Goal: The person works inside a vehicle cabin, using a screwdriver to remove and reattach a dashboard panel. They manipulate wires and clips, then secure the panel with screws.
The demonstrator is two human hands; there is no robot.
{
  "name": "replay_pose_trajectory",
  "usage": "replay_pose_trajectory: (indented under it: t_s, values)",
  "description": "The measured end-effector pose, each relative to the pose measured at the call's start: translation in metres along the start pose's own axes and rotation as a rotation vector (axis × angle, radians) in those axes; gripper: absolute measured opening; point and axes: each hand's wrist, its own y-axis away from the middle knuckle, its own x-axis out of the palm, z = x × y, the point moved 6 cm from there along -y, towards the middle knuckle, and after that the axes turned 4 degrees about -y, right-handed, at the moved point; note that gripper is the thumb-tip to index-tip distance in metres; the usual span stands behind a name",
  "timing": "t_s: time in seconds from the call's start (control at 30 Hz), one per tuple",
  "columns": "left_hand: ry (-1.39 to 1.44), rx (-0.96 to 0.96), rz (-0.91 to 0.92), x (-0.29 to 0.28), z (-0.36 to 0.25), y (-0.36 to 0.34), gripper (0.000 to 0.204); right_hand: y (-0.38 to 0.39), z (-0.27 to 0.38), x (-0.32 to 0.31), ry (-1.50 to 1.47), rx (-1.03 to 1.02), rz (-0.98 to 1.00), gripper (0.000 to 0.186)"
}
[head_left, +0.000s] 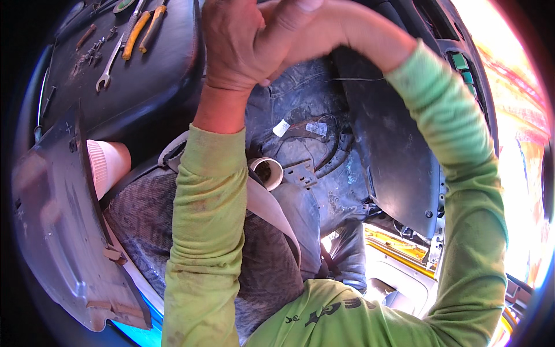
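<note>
Currently, we cannot tell either grip: our left hand [237, 46] and right hand [317, 32] overlap. Wrench [108, 72], pliers [144, 33] lie on black padding [159, 81]; vehicle floor [342, 188] scuffed.

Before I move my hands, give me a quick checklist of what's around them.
1. Grip of left hand and right hand: cannot tell; they overlap at the picture's top.
2. Wrench lying on the black padded surface: ok.
3. Yellow tool handles beside the wrench: ok.
4. Small fasteners contained: not ok, scattered loose.
5. Open white cup, contents identifiable: cannot tell, only something dark inside.
</note>
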Motion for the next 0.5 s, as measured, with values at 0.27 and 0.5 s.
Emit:
replay_pose_trajectory:
  t_s: [0.27,0.5]
  values:
    - [0.01,-0.109,-0.032,0.005,0.007,0.017,0.087,0.034,-0.016,0.011,0.306,0.117,-0.317,0.02]
    - [-0.096,0.09,-0.079,-0.002,0.01,0.009,0.084,0.019,0.019,-0.002,-0.104,-0.301,-0.239,0.02]
